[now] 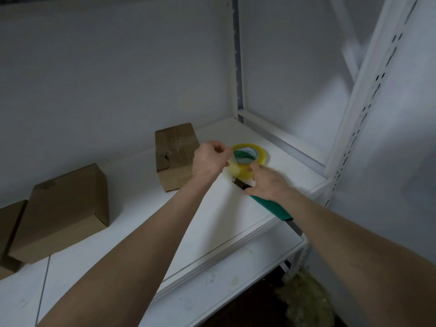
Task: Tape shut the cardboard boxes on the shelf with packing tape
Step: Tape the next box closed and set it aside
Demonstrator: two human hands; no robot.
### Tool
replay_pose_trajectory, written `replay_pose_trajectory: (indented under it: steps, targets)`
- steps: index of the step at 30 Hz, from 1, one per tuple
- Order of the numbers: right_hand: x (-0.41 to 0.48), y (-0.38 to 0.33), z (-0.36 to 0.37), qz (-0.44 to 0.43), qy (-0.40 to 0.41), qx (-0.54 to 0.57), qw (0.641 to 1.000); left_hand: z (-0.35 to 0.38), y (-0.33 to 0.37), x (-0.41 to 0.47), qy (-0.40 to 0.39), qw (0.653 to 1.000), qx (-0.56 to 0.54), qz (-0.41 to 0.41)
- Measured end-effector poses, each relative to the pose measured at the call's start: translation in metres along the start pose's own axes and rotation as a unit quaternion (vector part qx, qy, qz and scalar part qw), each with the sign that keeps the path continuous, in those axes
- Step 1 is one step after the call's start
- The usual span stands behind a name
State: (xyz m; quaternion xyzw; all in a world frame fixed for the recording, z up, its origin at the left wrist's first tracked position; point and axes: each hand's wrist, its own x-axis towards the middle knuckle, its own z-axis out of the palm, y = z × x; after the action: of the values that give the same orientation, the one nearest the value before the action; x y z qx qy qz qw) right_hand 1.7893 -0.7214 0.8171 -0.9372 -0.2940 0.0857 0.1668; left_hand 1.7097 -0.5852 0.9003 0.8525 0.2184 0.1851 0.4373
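A yellow roll of packing tape (256,151) with a green-and-white core lies on the white shelf (212,220) near its right end. My left hand (208,161) pinches the loose end of the tape at the roll's left side. My right hand (266,182) rests on the roll's near side, fingers touching it, and lies over a green-handled cutter (271,207). A cardboard box (175,154) with a torn flap stands just left of the roll. A second box (63,213) lies further left, and a third box (10,232) sits at the left edge.
White upright posts (354,109) with slots frame the shelf on the right. A rail (280,138) runs along the shelf's right side. The wall (106,79) stands close behind the boxes. A lower shelf board (212,286) shows below the front edge.
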Motion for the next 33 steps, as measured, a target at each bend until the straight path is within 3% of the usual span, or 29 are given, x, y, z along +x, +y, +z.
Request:
replay_pose_trajectory:
  steps: [14, 21, 33]
  targets:
    - [-0.005, 0.006, -0.004, -0.042, 0.047, -0.111, 0.992, 0.003, 0.005, 0.001, 0.025, 0.998, -0.063, -0.009]
    - [-0.009, 0.002, -0.002, -0.007, 0.079, -0.080, 0.994, 0.002, 0.003, 0.003, 0.027, 0.997, -0.071, -0.014]
    - [-0.007, -0.002, 0.002, 0.029, 0.047, -0.013, 0.998, 0.005, 0.001, 0.006, 0.031, 0.996, -0.085, -0.017]
